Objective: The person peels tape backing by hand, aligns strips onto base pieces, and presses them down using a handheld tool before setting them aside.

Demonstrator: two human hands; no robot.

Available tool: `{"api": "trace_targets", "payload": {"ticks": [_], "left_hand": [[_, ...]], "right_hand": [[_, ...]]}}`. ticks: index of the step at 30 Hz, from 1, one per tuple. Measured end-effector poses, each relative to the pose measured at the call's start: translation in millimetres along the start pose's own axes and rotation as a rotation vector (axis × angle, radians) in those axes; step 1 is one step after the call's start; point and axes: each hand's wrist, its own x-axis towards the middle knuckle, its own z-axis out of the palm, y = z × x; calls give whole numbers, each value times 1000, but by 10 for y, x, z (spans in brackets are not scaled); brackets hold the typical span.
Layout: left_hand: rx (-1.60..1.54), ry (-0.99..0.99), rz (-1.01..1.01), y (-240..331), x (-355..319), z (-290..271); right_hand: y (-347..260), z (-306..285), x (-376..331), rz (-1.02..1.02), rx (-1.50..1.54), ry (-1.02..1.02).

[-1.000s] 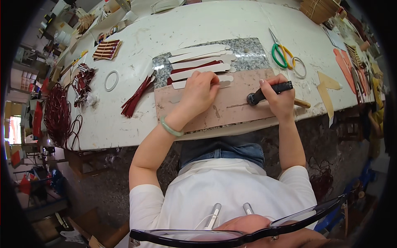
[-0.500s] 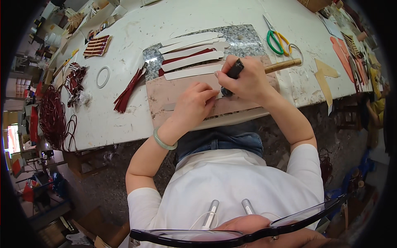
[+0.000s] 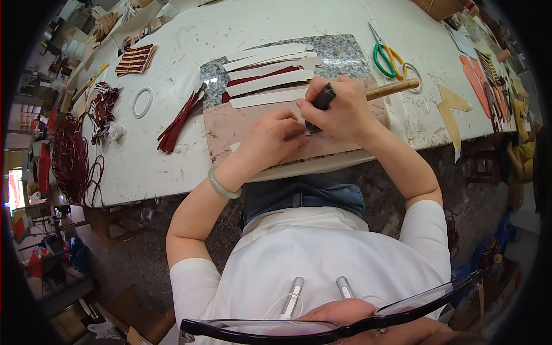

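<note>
My right hand (image 3: 340, 109) grips a hammer (image 3: 394, 89) close to its dark head, with the wooden handle sticking out to the right. The head's lower end stands on or just above the pinkish board (image 3: 221, 121). Just left of it, my left hand (image 3: 273, 138) is bent over a pale strip (image 3: 234, 147), most of which lies hidden under the hand. Its thumb and fingers curl toward the hammer head; the fingertips are partly hidden. Beyond my hands, several white strips (image 3: 270, 83) and dark red strips (image 3: 264, 75) lie across a speckled stone slab (image 3: 339, 49).
Green-and-yellow-handled scissors (image 3: 386, 57) and a metal ring (image 3: 414, 77) lie right of the slab. Leftward are a dark red strip bundle (image 3: 179, 123), a pale ring (image 3: 142, 102) and coiled red cord (image 3: 70, 158). Tan pieces (image 3: 451, 112) sit near the right edge.
My left hand has shifted slightly, and its thumb and fingers look a little farther apart. The pale strip's visible end is shorter and brighter. My right hand still grips the hammer.
</note>
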Motion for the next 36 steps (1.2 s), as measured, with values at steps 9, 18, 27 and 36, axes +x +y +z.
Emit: {"api": "trace_targets", "payload": {"ticks": [9, 18, 27, 36], "left_hand": [[227, 173, 3, 19, -14, 94], [83, 185, 54, -17, -23, 92], [105, 198, 104, -46, -84, -1], [158, 225, 106, -106, -215, -109]], "right_hand": [[0, -125, -117, -28, 65, 5], [-9, -54, -65, -18, 29, -7], [-134, -35, 5, -57, -38, -33], [-284, 109, 69, -34, 59, 18]]}}
